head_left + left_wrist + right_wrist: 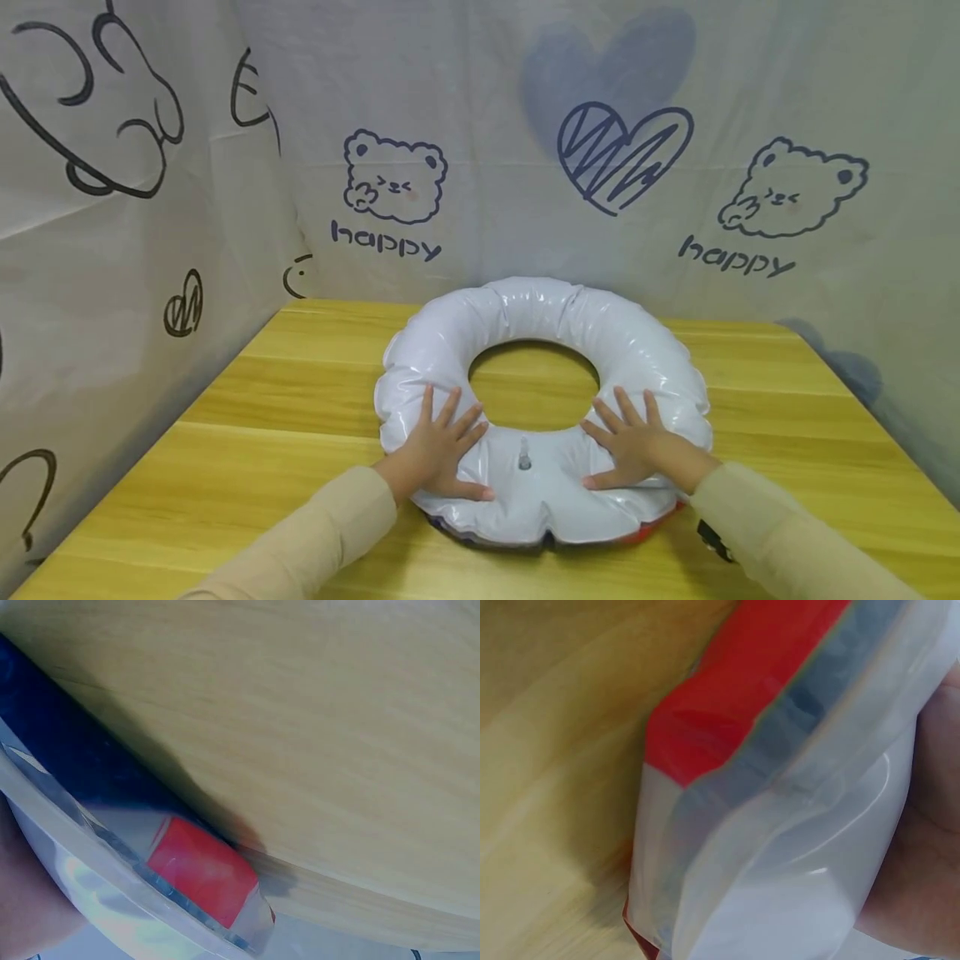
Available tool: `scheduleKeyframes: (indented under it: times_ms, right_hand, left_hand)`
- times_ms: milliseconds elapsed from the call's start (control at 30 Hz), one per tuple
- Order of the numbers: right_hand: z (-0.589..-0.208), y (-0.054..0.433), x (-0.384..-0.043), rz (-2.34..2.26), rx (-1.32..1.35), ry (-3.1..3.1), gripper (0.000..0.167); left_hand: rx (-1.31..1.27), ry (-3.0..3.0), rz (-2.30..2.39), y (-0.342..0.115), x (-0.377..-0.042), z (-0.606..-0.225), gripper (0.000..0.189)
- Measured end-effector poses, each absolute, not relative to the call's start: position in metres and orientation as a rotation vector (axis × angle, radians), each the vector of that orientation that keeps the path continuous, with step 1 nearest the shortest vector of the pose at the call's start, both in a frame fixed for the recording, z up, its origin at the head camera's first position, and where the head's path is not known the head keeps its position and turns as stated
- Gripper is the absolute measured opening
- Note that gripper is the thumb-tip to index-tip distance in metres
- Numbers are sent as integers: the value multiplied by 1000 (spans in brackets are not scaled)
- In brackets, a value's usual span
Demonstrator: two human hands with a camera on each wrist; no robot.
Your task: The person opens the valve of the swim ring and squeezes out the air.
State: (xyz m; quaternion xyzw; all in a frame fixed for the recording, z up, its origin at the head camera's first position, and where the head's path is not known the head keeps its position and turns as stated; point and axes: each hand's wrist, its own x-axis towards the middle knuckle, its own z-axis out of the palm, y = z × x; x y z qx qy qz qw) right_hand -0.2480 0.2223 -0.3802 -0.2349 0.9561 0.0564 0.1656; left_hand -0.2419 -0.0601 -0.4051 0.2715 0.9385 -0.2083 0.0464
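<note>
All the fingers of the left hand (442,454) are spread on the near left part of a white inflatable ring (645,342), which lies on the wood-grain table (262,400) at the lower centre of the head view. Next comes the clear valve (525,456), on the ring's upper face between the hands; they are probably set either side to steady the ring while leaving the valve uncovered. To its right, the right hand (637,450) is likewise spread, pinching nothing. Both wrist views show red print (206,870) lower on the ring's side, so the decorated face is likely turned down.

On the cloth (487,208) behind, "happy" is written beneath a bear drawing (395,179) left of upper centre, then again beneath a second bear drawing (795,187) at upper right. No brand or label can be read on the ring.
</note>
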Motion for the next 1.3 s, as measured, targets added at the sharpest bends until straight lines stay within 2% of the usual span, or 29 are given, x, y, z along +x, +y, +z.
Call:
scheduleKeyframes:
  times_ms: [800,1033,1300]
  right_hand:
    - [-384,221,-247,178,-614,2670,101]
    - [-390,229,-245,127,-700,2723,99]
    - [-402,247,-252,-178,-822,2774,97]
  left_hand:
    - [938,2931,-353,-69,-245,-399,91]
    - [944,2922,-311,-68,-247,-399,90]
    - [952,2929,-262,-73,-246,-401,91]
